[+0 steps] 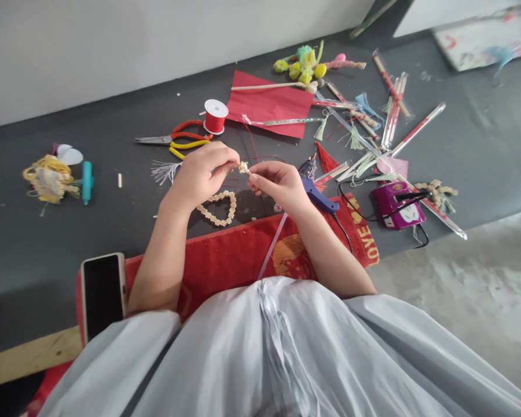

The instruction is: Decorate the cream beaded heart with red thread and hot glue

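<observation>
Between my two hands, above the table, is a small knotted cream piece (243,167), too small to make out in full. The fingers of my left hand (208,172) are pinched together at its left side. My right hand (281,184) pinches its lower right end between thumb and forefinger. Beneath my left hand lies a cream heart-shaped braided loop (231,215), its upper left part covered by the hand. A thin red cord (254,145) trails behind my fingers. A blue glue gun (319,196) rests just right of my right hand.
Orange-handled scissors (158,140), yellow-handled pliers (186,145) and a red thread spool (216,117) lie behind my left hand. Red paper (271,104), wrapped sticks (395,110) and a purple box (397,205) are farther off. A red towel (226,258) and phone (103,295) lie nearer.
</observation>
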A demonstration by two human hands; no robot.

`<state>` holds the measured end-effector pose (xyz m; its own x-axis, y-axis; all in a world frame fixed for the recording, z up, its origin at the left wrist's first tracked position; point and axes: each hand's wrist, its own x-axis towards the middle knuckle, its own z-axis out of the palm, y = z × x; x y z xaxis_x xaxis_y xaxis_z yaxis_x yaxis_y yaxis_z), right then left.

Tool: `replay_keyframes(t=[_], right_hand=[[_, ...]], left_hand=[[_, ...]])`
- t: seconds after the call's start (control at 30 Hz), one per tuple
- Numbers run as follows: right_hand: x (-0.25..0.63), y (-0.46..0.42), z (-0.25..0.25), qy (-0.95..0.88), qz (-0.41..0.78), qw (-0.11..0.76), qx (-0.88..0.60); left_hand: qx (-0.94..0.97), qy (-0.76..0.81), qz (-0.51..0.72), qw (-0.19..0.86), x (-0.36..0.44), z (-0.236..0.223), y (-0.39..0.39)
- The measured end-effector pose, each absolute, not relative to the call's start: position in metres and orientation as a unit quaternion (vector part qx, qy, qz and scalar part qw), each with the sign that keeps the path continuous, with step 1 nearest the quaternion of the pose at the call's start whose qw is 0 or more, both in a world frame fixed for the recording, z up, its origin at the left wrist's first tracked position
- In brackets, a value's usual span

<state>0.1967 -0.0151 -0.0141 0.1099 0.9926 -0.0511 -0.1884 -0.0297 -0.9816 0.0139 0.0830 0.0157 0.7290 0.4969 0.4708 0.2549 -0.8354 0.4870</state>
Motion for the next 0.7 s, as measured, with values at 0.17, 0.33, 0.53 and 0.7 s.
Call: replay_keyframes(t=[0.17, 0.33, 0.53, 0.7], right_hand=[[0.195, -0.016, -0.009, -0.391, 0.539, 0.550, -0.503], [0.195, -0.016, -0.008, -0.382, 0.566, 0.532, -0.501], [0.198, -0.014, -0.009, -0.360, 0.603, 0.522, -0.484], [0.198, -0.013, -0.009, -0.332, 0.623, 0.534, -0.466]], left_hand=[[0.910, 0.201, 0.304, 0.197, 0.015, 0.015, 0.081], [0.918, 0.215, 0.276, 0.188, 0.016, 0.017, 0.079], [0.926, 0.207, 0.263, 0.172, 0.018, 0.019, 0.075], [0.920, 0.201, 0.286, 0.175, 0.020, 0.021, 0.071]])
